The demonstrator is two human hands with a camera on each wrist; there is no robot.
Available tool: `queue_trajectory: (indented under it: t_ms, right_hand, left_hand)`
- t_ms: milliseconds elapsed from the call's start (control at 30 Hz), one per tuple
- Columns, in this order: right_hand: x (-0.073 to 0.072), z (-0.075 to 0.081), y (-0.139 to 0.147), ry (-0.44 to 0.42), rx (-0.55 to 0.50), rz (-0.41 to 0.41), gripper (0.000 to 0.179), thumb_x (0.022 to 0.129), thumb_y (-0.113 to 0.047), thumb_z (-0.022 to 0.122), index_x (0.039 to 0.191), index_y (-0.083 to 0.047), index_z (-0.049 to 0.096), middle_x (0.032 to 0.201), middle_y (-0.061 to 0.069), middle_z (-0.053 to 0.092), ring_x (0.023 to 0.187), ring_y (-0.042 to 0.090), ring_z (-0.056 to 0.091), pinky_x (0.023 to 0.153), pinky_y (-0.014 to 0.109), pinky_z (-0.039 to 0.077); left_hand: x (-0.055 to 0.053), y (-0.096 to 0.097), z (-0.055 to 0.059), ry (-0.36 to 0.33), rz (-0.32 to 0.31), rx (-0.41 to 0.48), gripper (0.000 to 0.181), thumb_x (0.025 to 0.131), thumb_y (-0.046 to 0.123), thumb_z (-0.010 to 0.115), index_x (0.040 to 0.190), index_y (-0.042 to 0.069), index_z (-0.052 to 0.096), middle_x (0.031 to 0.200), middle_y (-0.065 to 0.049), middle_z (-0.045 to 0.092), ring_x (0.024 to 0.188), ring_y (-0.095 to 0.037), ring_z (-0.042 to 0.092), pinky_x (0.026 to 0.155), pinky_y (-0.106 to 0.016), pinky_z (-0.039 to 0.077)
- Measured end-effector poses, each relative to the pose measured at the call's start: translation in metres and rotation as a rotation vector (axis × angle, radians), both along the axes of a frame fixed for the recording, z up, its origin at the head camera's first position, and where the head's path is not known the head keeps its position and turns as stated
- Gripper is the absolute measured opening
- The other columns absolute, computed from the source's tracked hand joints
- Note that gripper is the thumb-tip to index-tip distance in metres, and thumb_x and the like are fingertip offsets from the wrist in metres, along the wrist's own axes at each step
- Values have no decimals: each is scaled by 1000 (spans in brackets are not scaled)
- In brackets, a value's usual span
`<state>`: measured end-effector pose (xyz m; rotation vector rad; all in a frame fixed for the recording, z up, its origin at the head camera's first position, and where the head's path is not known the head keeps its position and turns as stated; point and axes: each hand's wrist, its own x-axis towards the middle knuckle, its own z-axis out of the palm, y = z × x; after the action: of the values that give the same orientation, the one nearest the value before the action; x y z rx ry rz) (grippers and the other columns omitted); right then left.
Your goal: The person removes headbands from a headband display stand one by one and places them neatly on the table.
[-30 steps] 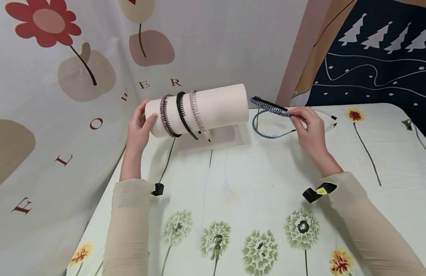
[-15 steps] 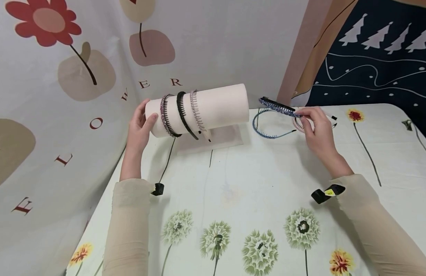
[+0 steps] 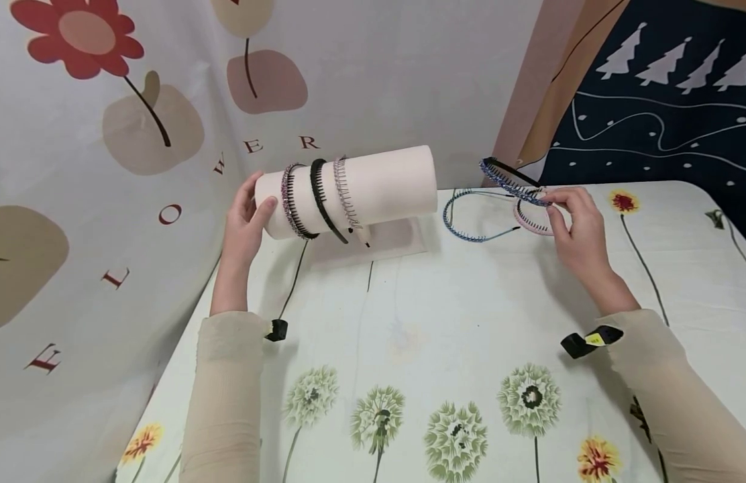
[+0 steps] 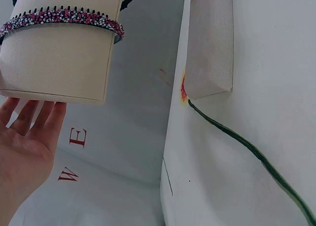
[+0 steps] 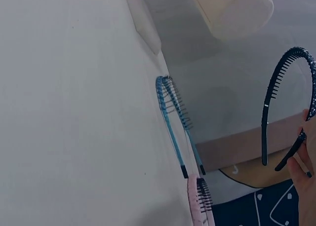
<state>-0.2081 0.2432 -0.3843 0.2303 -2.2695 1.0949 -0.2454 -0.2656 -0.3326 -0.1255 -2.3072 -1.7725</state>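
A headband stand with a cream cylinder (image 3: 397, 181) rests on the table. My left hand (image 3: 243, 225) holds its left end, thumb in front and fingers behind. Three toothed headbands circle the cylinder: a pink-and-black speckled one (image 4: 64, 18), a plain black one (image 3: 319, 194) and a pale lilac one (image 3: 339, 181). To the right of the stand, my right hand (image 3: 581, 235) pinches a dark blue glittery headband (image 3: 507, 184) near one end, raised over the table. The right wrist view shows its curved arch and inner teeth, with the hand cut off at the edge.
A light blue headband (image 3: 466, 237) lies on the table right of the stand. Beside it a pink headband (image 3: 532, 227) is partly behind my right hand. The stand's flat base (image 3: 403, 241) sits under the cylinder. A printed curtain (image 3: 457, 80) hangs right behind the table.
My right hand has moved right with the dark blue headband, away from the cylinder's free end, uncovering part of the pink headband. The left hand and stand stay in place.
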Motion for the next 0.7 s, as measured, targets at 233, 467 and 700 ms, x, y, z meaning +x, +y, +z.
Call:
queue_trajectory:
  t_ms: [233,467,700]
  right_hand:
    - [5,-1,15,-6,-19,-65,18,100,0,52,110,8,65,108,-2,55,105,-21,38,100,2,36]
    - [8,-5,31,17,-59,-91,18,97,6,53,108,10,66,103,-34,43,104,-19,43,100,4,40]
    - [11,-8,44,47,-54,-118,17,96,7,53,105,11,66,104,-37,43,105,-20,43,101,4,40]
  left_hand:
    - [0,0,0,3,7,-7,61,97,29,62,153,25,38,159,-4,38,145,-18,39,119,-41,35]
    - [0,0,0,-2,9,3,61,97,28,62,153,26,38,159,-4,38,144,-17,39,118,-41,35]
    - [2,2,1,0,12,-1,61,97,30,63,153,26,38,159,-2,38,145,-18,39,120,-42,34]
